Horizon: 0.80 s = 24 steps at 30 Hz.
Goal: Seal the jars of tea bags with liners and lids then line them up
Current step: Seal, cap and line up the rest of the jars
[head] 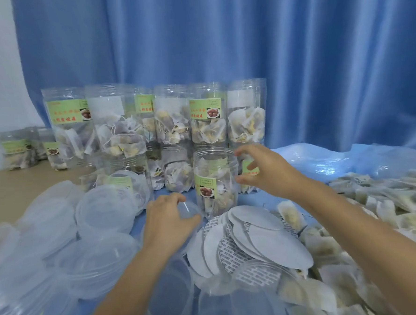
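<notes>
The right hand [263,171] curls loosely around the upper right side of an uncapped clear plastic jar of tea bags with a green label [214,183], thumb low and fingers at the rim. Just left of it, the left hand [169,220] grips a clear round plastic lid [189,210], with a fanned pile of grey round liners [263,236] directly below the jar, between both forearms.
</notes>
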Each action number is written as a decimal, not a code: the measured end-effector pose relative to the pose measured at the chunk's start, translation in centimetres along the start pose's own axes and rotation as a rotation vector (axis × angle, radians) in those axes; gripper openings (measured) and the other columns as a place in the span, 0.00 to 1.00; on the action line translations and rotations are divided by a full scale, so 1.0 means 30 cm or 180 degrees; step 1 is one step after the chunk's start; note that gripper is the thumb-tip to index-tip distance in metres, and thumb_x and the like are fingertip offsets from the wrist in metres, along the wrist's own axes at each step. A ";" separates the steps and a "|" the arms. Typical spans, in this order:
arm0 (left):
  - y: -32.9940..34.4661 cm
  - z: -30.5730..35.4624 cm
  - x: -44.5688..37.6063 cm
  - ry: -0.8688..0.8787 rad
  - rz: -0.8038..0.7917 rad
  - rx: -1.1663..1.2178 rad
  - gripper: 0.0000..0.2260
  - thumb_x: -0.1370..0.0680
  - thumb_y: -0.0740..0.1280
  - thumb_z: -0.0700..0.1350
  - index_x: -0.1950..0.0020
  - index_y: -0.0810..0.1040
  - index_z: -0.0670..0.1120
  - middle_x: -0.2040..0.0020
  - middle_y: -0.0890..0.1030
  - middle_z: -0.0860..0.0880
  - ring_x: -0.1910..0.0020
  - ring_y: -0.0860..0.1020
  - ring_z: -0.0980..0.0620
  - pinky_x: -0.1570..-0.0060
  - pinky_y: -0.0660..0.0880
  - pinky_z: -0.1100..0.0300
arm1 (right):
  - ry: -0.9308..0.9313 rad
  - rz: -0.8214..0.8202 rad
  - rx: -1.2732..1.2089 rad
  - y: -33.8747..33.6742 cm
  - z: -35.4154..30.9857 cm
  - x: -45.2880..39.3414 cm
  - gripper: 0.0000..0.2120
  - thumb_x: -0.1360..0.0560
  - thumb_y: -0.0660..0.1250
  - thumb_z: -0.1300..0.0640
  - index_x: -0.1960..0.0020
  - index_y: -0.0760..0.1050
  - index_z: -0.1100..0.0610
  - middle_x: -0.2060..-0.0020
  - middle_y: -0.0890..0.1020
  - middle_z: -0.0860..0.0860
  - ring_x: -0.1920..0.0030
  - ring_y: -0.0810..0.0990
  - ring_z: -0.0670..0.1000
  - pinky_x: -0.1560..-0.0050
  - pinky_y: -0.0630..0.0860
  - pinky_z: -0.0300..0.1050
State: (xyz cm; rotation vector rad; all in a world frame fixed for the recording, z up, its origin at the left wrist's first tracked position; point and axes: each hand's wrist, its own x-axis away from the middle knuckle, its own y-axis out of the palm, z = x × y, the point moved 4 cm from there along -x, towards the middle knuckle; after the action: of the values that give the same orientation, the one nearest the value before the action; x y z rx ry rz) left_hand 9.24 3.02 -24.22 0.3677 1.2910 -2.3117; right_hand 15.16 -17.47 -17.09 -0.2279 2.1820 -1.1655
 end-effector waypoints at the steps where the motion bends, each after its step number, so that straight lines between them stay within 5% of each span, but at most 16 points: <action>1: 0.003 0.005 0.004 0.0038 -0.0046 -0.0120 0.23 0.32 0.72 0.54 0.40 0.76 0.48 0.41 0.76 0.49 0.39 0.71 0.48 0.43 0.64 0.60 | 0.0080 -0.0030 -0.0034 -0.001 0.012 0.020 0.15 0.30 0.73 0.50 0.45 0.76 0.49 0.47 0.77 0.46 0.57 0.76 0.43 0.59 0.67 0.30; 4: 0.007 0.015 0.017 0.0065 -0.0166 -0.0299 0.25 0.33 0.73 0.55 0.38 0.74 0.50 0.38 0.74 0.50 0.36 0.68 0.49 0.40 0.63 0.61 | 0.0425 -0.0640 -0.0268 0.030 0.035 0.081 0.15 0.37 0.74 0.38 0.60 0.82 0.49 0.63 0.82 0.40 0.61 0.77 0.38 0.59 0.72 0.33; 7: 0.005 0.014 0.025 0.0065 -0.0212 -0.0348 0.27 0.32 0.73 0.52 0.36 0.72 0.49 0.36 0.70 0.50 0.33 0.64 0.49 0.38 0.60 0.61 | 0.0606 -0.1334 0.0271 0.064 0.043 0.109 0.24 0.39 0.72 0.32 0.50 0.80 0.45 0.53 0.78 0.39 0.53 0.75 0.41 0.57 0.69 0.34; 10: 0.008 0.008 0.032 -0.0025 -0.0294 -0.0311 0.31 0.31 0.73 0.49 0.32 0.67 0.45 0.31 0.64 0.47 0.31 0.61 0.48 0.36 0.59 0.60 | 0.0679 -0.1520 0.0525 0.061 0.053 0.113 0.27 0.36 0.72 0.34 0.43 0.79 0.49 0.50 0.78 0.42 0.50 0.75 0.45 0.51 0.71 0.39; 14: 0.013 -0.003 0.030 -0.0222 -0.0433 -0.0448 0.32 0.27 0.69 0.50 0.29 0.62 0.39 0.25 0.55 0.43 0.26 0.55 0.46 0.30 0.56 0.56 | 0.0624 -0.1613 0.0505 0.073 0.052 0.125 0.17 0.30 0.67 0.45 0.59 0.82 0.59 0.60 0.82 0.57 0.62 0.74 0.48 0.59 0.72 0.44; 16: 0.013 -0.007 0.026 -0.0203 -0.0480 -0.0707 0.28 0.24 0.65 0.51 0.29 0.63 0.41 0.25 0.59 0.43 0.26 0.55 0.46 0.28 0.55 0.51 | 0.0610 -0.1277 0.0611 0.073 0.041 0.120 0.16 0.28 0.64 0.50 0.70 0.73 0.59 0.71 0.74 0.57 0.67 0.70 0.51 0.66 0.67 0.44; 19: 0.013 -0.003 0.030 -0.0123 -0.0556 -0.0803 0.26 0.22 0.61 0.53 0.25 0.59 0.50 0.23 0.56 0.51 0.24 0.54 0.50 0.29 0.56 0.44 | 0.0620 -0.0344 0.0760 0.035 0.021 0.106 0.17 0.25 0.58 0.55 0.72 0.64 0.57 0.74 0.68 0.52 0.65 0.68 0.54 0.70 0.63 0.43; 22: -0.002 0.018 0.035 0.0275 -0.0144 -0.0400 0.24 0.20 0.60 0.52 0.25 0.60 0.51 0.24 0.60 0.51 0.26 0.59 0.51 0.29 0.59 0.50 | 0.0492 0.0541 0.0490 -0.008 -0.002 0.103 0.13 0.22 0.57 0.56 0.64 0.72 0.55 0.75 0.70 0.50 0.64 0.70 0.57 0.70 0.64 0.44; 24: -0.032 0.052 0.048 0.0691 0.0307 0.0076 0.22 0.20 0.59 0.53 0.26 0.62 0.54 0.26 0.64 0.53 0.28 0.63 0.56 0.32 0.59 0.65 | 0.0258 0.0862 0.0345 -0.017 -0.025 0.104 0.12 0.20 0.57 0.55 0.52 0.80 0.53 0.69 0.79 0.53 0.60 0.76 0.59 0.62 0.70 0.47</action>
State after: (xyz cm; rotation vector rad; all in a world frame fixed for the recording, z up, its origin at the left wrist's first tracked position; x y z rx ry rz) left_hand 7.50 1.75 -23.35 0.6901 1.3153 -2.2564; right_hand 12.20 -18.60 -17.82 0.1598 2.1307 -1.1493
